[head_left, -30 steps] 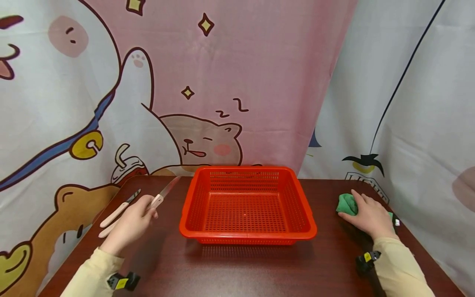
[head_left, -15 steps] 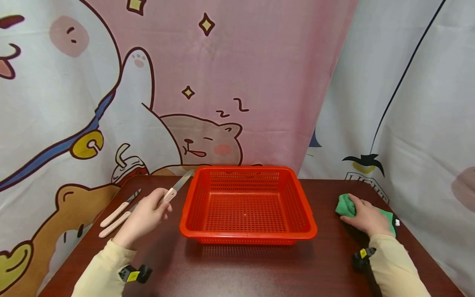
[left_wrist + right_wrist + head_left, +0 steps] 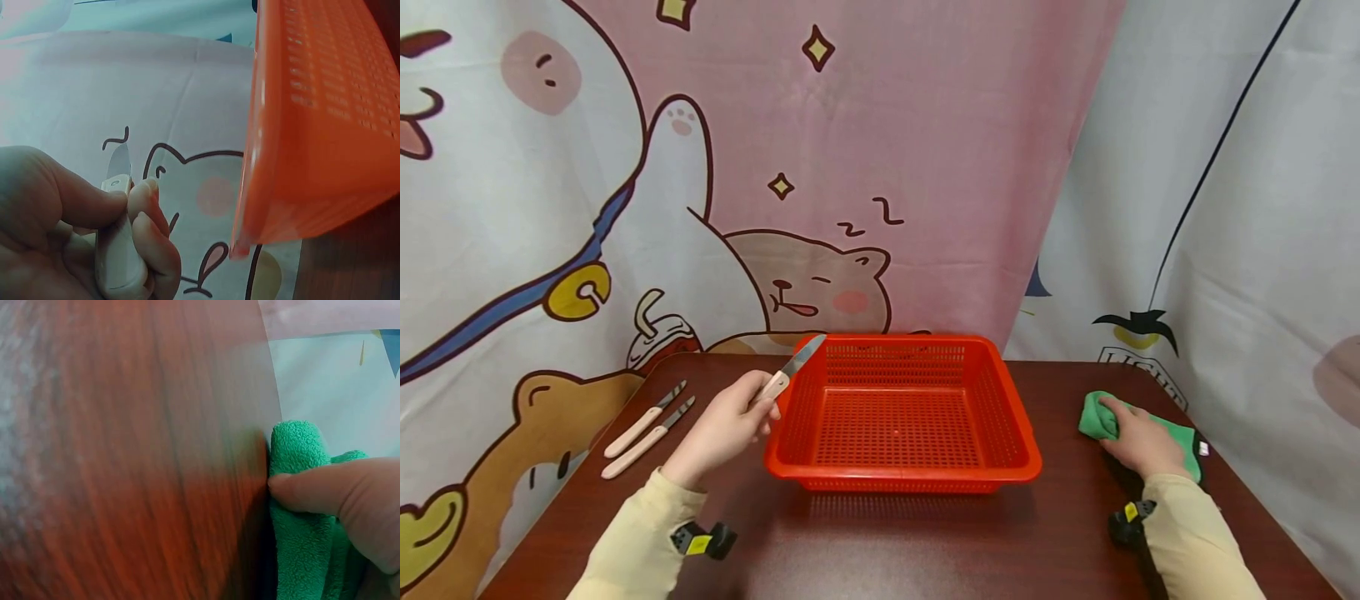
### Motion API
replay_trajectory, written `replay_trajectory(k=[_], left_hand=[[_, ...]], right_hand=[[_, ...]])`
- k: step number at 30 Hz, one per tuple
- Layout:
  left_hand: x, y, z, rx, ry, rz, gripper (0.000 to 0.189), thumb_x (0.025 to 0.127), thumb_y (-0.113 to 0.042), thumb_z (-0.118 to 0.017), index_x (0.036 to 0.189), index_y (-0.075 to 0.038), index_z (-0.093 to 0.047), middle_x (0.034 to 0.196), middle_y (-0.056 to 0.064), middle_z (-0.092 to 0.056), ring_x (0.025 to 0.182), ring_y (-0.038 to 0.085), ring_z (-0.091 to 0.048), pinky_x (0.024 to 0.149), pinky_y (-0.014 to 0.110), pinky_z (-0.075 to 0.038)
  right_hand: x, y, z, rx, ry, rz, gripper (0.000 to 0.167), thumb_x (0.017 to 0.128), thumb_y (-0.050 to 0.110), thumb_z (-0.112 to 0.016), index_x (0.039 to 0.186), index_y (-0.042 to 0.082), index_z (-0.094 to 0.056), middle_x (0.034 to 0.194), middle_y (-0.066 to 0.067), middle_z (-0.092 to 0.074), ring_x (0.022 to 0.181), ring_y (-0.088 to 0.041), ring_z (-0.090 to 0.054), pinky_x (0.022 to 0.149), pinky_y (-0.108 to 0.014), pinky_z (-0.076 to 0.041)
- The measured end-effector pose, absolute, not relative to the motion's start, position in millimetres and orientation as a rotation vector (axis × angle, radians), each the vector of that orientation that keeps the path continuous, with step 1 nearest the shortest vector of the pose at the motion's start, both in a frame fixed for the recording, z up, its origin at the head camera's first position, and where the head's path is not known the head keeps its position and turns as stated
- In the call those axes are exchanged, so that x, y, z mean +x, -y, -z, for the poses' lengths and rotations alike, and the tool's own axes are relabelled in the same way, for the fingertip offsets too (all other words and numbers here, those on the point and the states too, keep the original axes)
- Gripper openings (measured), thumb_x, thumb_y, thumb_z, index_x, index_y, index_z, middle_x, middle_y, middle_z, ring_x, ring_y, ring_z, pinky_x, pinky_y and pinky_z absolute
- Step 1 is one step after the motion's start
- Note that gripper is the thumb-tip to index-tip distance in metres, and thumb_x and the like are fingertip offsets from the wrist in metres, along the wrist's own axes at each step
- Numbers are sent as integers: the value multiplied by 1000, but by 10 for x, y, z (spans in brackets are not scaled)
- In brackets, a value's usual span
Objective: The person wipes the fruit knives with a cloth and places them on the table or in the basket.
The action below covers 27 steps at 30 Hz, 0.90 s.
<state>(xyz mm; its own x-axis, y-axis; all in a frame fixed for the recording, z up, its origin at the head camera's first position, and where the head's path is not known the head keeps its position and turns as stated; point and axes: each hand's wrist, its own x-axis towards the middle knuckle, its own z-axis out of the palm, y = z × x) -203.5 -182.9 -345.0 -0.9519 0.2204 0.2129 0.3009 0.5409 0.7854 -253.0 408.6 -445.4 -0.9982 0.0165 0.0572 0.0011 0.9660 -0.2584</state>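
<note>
My left hand pinches the pale handle of a small paring knife between thumb and fingers. Its blade points up and away, over the left rim of a red plastic basket in the head view. Seen from the left wrist, the knife handle lies along the curled fingers, apart from the basket's side. At the right, my right hand grips a folded green towel on the table. The thumb presses the towel's near side in the right wrist view; the other fingers are mostly hidden.
Two more pale-handled knives lie side by side on the table's left, blades pointing away. The dark brown wooden table ends at a printed cartoon curtain. A small black-and-white item shows beside the towel.
My left hand has carried the knife rightward, from near the two lying knives to the basket's left rim. My right hand has shifted slightly, staying on the towel.
</note>
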Motion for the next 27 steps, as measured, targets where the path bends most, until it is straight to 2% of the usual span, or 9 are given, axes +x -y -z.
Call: replay_trajectory(k=[4, 7, 14, 20, 27], left_hand=[[-2057, 1735, 3437, -476, 2681, 1432, 12, 100, -4, -56, 111, -2, -53, 80, 11, -57, 62, 26, -55, 52, 29, -48], [-2074, 1666, 3432, -499, 2685, 1442, 11, 100, -5, -56, 111, -4, -54, 79, 8, -57, 63, 28, -56, 52, 31, -49], [-2102, 1511, 3431, -527, 2682, 1485, 11, 100, -7, -57, 110, -6, -55, 78, 6, -57, 65, 31, -57, 54, 34, -51], [-2124, 1416, 3416, -571, 2659, 1520, 8, 100, -10, -58, 108, -7, -56, 79, 7, -58, 63, 26, -56, 54, 31, -50], [-2150, 1311, 3407, -607, 2618, 1598, 8, 101, -11, -57, 107, -6, -56, 78, 7, -57, 64, 29, -57, 55, 30, -50]], right_hand=[[-2522, -4090, 4449, -44, 3060, -409, 70, 84, 16, -70, 145, 5, -37, 123, -42, -44, 87, -50, -57, 64, -64, -49], [-2501, -4078, 4433, -68, 3060, -421, 66, 84, 12, -68, 144, 6, -39, 120, -40, -48, 82, -45, -57, 62, -62, -50], [-2386, -4009, 4404, -20, 2977, -448, 61, 84, 4, -64, 142, 12, -46, 124, -36, -50, 96, -47, -55, 66, -63, -48], [-2288, -3875, 4339, 48, 2825, -487, 66, 83, 1, -67, 144, 15, -47, 129, -33, -49, 103, -48, -53, 72, -63, -46], [-2139, -3432, 3867, 193, 2530, -536, 71, 79, -6, -72, 142, 18, -52, 131, -24, -53, 110, -44, -51, 78, -65, -44]])
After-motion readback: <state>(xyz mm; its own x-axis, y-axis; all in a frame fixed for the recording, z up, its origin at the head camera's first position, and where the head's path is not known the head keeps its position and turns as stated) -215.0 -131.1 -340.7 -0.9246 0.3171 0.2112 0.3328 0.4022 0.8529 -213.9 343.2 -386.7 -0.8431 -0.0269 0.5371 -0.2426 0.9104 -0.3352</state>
